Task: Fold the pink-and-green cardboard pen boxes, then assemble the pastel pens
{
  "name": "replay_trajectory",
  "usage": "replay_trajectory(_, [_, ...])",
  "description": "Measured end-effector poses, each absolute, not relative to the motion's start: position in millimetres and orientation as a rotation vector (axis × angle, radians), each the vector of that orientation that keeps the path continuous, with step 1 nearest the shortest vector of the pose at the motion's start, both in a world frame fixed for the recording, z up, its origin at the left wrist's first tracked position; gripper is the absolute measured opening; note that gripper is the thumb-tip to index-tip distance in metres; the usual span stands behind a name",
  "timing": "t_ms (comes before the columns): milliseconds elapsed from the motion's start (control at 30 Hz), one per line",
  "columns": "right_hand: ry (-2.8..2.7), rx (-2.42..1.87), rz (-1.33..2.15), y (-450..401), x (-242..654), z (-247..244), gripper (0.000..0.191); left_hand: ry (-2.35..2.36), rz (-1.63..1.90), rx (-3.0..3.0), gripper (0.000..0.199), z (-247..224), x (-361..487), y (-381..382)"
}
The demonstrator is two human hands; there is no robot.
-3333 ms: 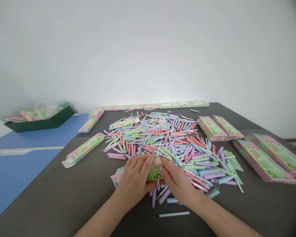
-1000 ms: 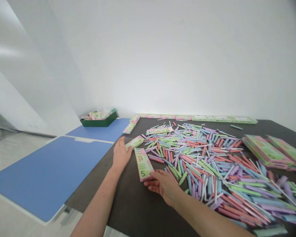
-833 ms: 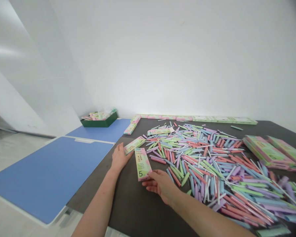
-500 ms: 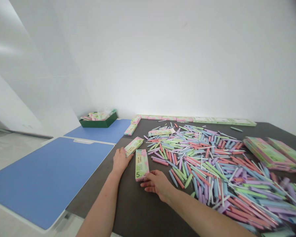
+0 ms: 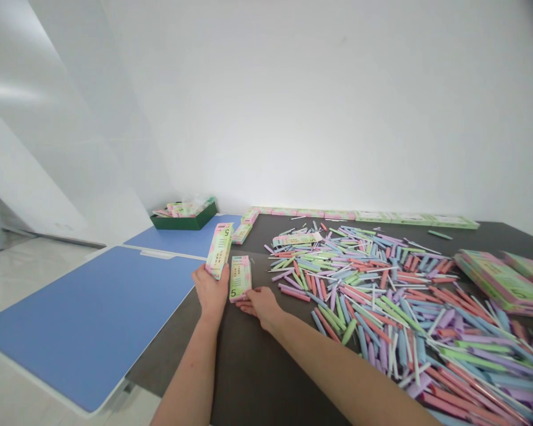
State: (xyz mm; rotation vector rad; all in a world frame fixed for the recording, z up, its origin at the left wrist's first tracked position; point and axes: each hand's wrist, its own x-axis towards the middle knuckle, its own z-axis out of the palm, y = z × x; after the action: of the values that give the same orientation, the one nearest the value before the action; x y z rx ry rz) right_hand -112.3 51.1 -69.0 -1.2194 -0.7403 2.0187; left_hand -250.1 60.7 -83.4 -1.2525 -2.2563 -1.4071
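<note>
My left hand (image 5: pixel 211 292) is closed round the lower end of a pink-and-green cardboard box (image 5: pixel 219 251), which is tilted up with its flat printed face toward me. Just right of it, a second pink-and-green box (image 5: pixel 240 278) marked 5 lies on the dark table. My right hand (image 5: pixel 262 305) has thumb and fingers on that box's near right corner. To the right spreads a big heap of pastel pen parts (image 5: pixel 350 284), with thin white sticks among them. Another box (image 5: pixel 296 238) lies at the heap's far left.
A row of boxes (image 5: pixel 311 213) lines the table's back edge against the wall. Flat stacks of boxes (image 5: pixel 501 281) stand at the right. A dark green tray (image 5: pixel 184 223) with boxes and clear plastic sits on the blue board (image 5: pixel 89 319) side, at the back left.
My left hand has raised its box from lying slanted near the table to a steeper tilt. My right hand and the second box have shifted slightly left and away in the view, which has also turned.
</note>
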Motion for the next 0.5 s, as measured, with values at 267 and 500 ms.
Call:
replay_trajectory(267, [-0.727,-1.195,2.012,71,-142,-77,0.034,-2.298,-1.410,-1.256,0.057,-81,-248,59])
replay_trajectory(500, [-0.691,-1.218,1.939,79,-141,-92,0.034,-2.267,-1.405,-1.286,0.055,-77,-243,58])
